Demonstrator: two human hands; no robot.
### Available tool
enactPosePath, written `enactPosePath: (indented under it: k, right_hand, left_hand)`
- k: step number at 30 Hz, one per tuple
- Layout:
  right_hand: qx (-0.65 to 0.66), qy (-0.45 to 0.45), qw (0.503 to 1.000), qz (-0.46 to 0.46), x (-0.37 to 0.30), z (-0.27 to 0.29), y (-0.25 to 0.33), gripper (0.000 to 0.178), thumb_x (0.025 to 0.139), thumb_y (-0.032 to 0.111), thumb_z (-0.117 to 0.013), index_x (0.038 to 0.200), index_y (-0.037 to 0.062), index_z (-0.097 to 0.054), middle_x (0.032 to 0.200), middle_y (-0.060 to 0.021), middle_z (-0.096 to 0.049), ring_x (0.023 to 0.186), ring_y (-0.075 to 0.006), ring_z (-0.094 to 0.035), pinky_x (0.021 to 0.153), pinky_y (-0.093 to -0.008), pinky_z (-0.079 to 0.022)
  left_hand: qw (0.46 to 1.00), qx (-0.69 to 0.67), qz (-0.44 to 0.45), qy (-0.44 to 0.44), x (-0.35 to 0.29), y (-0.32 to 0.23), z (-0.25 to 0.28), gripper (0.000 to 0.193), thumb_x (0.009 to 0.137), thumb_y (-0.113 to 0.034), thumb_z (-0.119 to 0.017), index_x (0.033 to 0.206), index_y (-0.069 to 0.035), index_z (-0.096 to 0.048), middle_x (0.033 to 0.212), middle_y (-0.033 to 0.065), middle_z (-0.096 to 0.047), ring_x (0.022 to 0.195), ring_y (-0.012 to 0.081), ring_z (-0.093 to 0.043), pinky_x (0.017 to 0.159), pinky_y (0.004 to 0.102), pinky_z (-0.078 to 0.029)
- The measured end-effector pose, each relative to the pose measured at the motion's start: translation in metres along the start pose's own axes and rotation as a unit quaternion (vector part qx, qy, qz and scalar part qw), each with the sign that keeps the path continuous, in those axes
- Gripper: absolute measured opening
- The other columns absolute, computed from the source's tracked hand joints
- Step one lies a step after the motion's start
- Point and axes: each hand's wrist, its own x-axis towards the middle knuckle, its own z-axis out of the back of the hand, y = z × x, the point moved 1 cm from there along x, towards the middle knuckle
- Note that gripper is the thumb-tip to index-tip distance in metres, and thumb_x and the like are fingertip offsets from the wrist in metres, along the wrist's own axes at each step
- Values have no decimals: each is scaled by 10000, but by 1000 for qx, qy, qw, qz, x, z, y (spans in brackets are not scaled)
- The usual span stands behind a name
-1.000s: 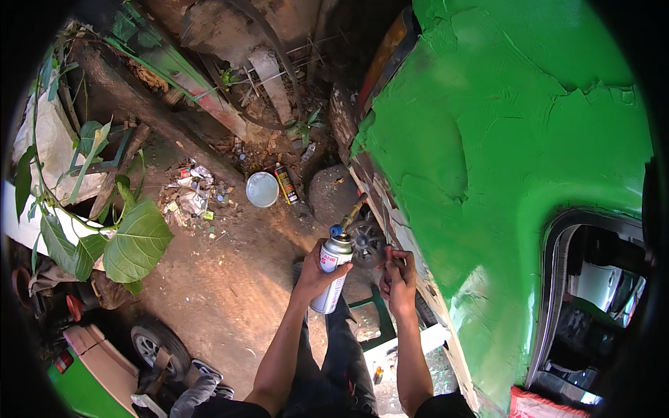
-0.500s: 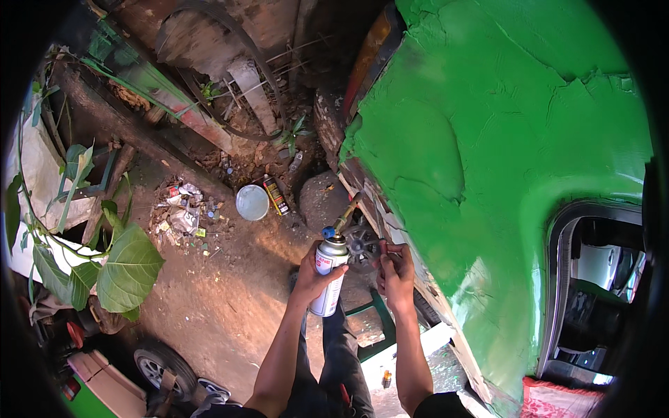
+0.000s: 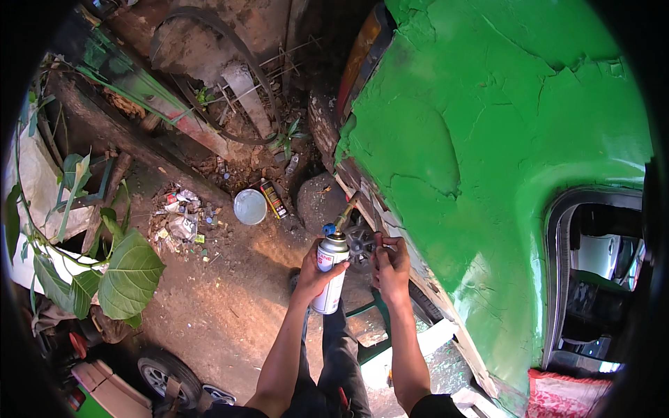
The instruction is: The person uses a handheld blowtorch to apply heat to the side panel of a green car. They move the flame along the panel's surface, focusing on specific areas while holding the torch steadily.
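Observation:
My left hand is wrapped round a blow torch: a white gas canister with a blue-knobbed brass torch head. Its nozzle points up and to the right, at the lower edge of a green vehicle body panel. No flame can be made out. Just right of the canister, my right hand is closed, with a thin narrow tool sticking up from its fingers; its exact kind is too small to tell. The panel's surface is cracked and wrinkled, and a ragged strip runs along its edge.
Beyond my hands, a round pale container and a dark can stand on the dirt beside scattered litter. A wooden beam and leafy plant lie left. A wheel is at lower left, a window at right.
My right hand has turned slightly, and the thin tool now points more upward. The left hand keeps its hold on the blow torch. The whole view has shifted slightly.

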Motion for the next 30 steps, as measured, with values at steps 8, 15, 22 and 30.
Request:
enactPosePath:
  k: [8, 15, 22, 30]
  right_hand:
    - [-7, -33, 999, 29, 3, -13, -7, 94, 993, 55, -492, 1075, 66, -448, 699, -11, -533, 447, -35, -370, 351, -220, -258]
    - [-64, -76, 990, 98, 9, -28, -33, 115, 980, 20, -500, 1086, 38, -460, 865, -45, -601, 457, -44, -400, 357, -232, -302]
    - [-59, -112, 992, 15, 4, -41, -10, 157, 946, -3, -537, 1099, -21, -503, 921, -134, -647, 805, -124, -595, 677, -268, -473]
    - [31, -96, 995, -5, 7, -45, -10, 161, 944, -42, -504, 1099, -18, -467, 1107, -149, -663, 803, -103, -570, 667, -254, -466]
  left_hand:
    - [1000, -9, 20, -7, 7, 1, 5, 472, 770, -71, -818, 1133, -45, -517, 967, 56, -659, 853, 131, -643, 744, 309, -533]
    - [1000, -19, 23, 6, 5, 1, 8, 504, 753, -80, -823, 1160, -44, -528, 1005, 59, -660, 890, 136, -635, 791, 322, -528]
    - [1000, -7, 15, 7, 7, 2, 13, 543, 744, -71, -816, 1211, -60, -537, 1040, 55, -664, 932, 150, -635, 838, 344, -534]
    - [1000, 9, 1, 3, 3, 4, 25, 550, 740, -88, -821, 1207, -50, -533, 1041, 60, -663, 947, 148, -633, 836, 328, -521]
